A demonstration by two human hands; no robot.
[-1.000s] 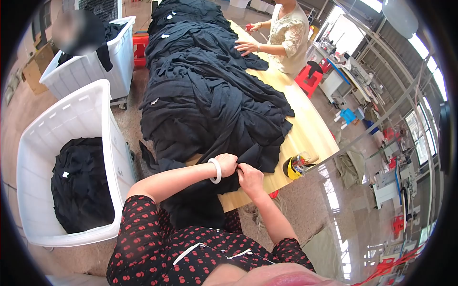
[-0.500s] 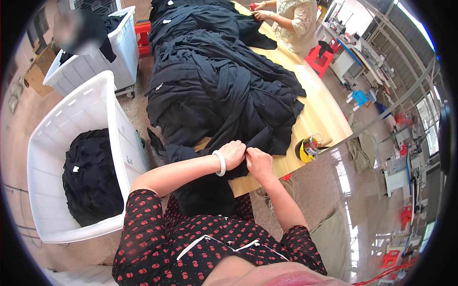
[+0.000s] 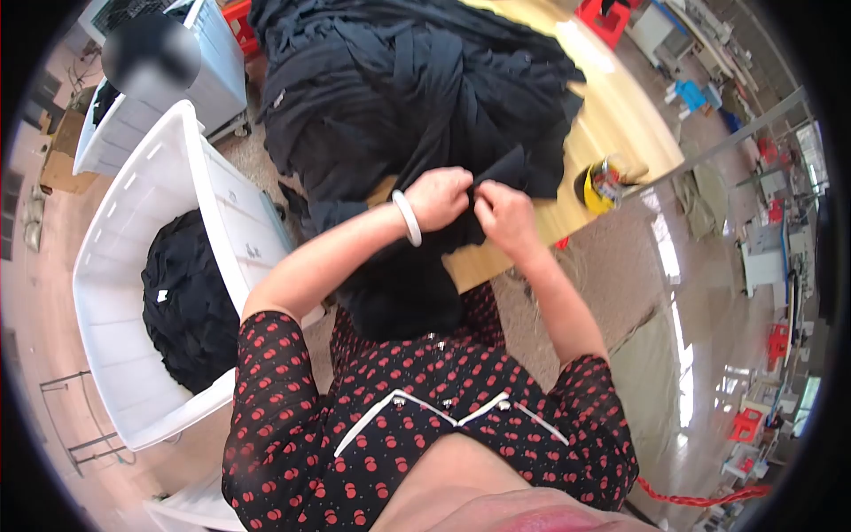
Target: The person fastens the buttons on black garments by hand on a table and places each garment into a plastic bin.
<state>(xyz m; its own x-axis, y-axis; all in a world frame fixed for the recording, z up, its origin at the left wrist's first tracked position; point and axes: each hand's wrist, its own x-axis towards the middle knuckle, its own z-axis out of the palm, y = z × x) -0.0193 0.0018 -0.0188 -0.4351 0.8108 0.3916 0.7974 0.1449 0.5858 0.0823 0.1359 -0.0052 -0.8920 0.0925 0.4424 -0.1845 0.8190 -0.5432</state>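
Observation:
Black cloth (image 3: pixel 372 115) lies heaped over the wooden table (image 3: pixel 620 115), and part of it hangs over the near edge. My left hand (image 3: pixel 439 199), with a white bangle at the wrist, pinches the cloth near that edge. Just to its right, my right hand (image 3: pixel 505 215) has its fingers closed on the same cloth, a small gap from the left. A dark corner of cloth sticks up beyond the right hand. The fingertips are partly hidden by the hands.
A white bin (image 3: pixel 191 133) holding a black cloth bundle (image 3: pixel 191 301) stands at the left, with another bin (image 3: pixel 213 62) behind it. A yellow and black container (image 3: pixel 599 186) with small items sits near the table's right edge. Red stools (image 3: pixel 605 19) stand beyond.
The view has tilted down and shifted, so the table and hands appear higher up and the co-worker is out of view. Both hands stay closed on the cloth, slightly further apart.

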